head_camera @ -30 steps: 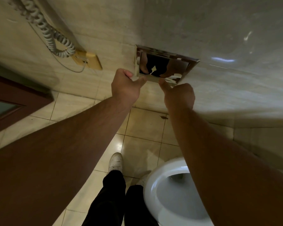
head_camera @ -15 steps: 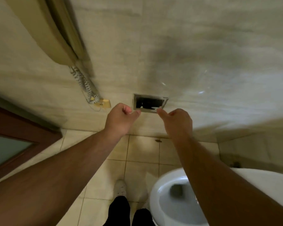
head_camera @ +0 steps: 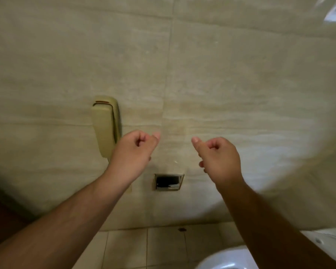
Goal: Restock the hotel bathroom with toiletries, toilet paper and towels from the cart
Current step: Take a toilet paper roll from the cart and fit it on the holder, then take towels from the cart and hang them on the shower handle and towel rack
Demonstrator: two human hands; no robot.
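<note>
Just below and between the two raised hands, the recessed toilet-paper holder (head_camera: 181, 181) sits set into the tiled wall (head_camera: 221, 74), a small metal-framed opening with a dark inside; a pale streak shows in it, but whether that is paper cannot be told. Neither hand touches it. The left hand (head_camera: 133, 152) is up and to the left of the holder, its fingers curled into the palm around nothing and its thumb sticking out toward the right. The right hand (head_camera: 218, 158) is up and to the right of the holder, held at about the same height as the left, with its fingers likewise curled in, empty, and its thumb pointing back toward the left. The two thumbs face each other across a bare stretch of wall, well apart, and the holder lies under that gap, a little nearer the left forearm than the right. Beside the left hand, on its outer side, a beige wall phone (head_camera: 105, 129) hangs upright, its lower end hidden behind that hand's knuckles. Under the right forearm the white rim of a toilet bowl (head_camera: 227, 259) shows at the bottom edge, and pale floor tiles (head_camera: 128, 247) run between the two forearms below the wall.
</note>
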